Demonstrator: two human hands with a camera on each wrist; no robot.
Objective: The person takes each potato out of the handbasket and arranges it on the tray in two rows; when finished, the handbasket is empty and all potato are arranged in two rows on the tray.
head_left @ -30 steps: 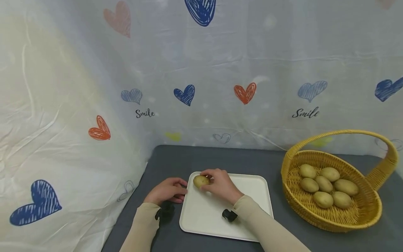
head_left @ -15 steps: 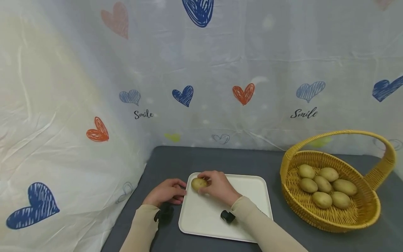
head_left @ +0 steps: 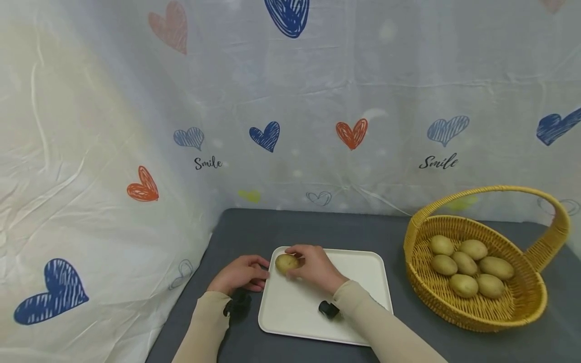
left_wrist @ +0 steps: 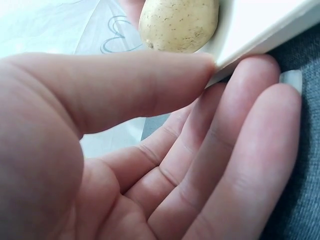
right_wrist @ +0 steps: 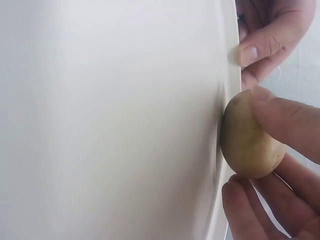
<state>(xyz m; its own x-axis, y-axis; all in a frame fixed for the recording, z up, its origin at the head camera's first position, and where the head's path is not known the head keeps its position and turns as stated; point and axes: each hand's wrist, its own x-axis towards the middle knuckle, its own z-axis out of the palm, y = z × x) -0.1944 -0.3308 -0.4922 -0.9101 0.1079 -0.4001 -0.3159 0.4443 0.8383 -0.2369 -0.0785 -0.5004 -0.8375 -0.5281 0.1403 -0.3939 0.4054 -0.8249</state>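
Note:
In the head view a white rectangular tray (head_left: 290,315) lies on the grey table. My right hand (head_left: 316,269) holds a potato (head_left: 284,263) at the tray's far left corner. The right wrist view shows the thumb on one side of this potato (right_wrist: 247,142) and the fingers (right_wrist: 240,207) on the other, close to the raised rim. My left hand (head_left: 240,275) is at the tray's left edge. From the left wrist, its thumb (left_wrist: 145,82) presses on the rim of the tray (left_wrist: 265,37), with fingertips against the outer side, pinching the edge.
On the right stands a yellow wicker basket (head_left: 426,297) with a tall arched handle (head_left: 499,189); several potatoes (head_left: 464,263) lie in it. A white curtain (head_left: 390,96) printed with hearts hangs behind and left of the table. Dark wrist cameras (head_left: 329,309) sit on both wrists.
Over the last second the right hand and potato have shifted very slightly left toward the tray's edge. The left hand stays at the rim, and the basket has not moved.

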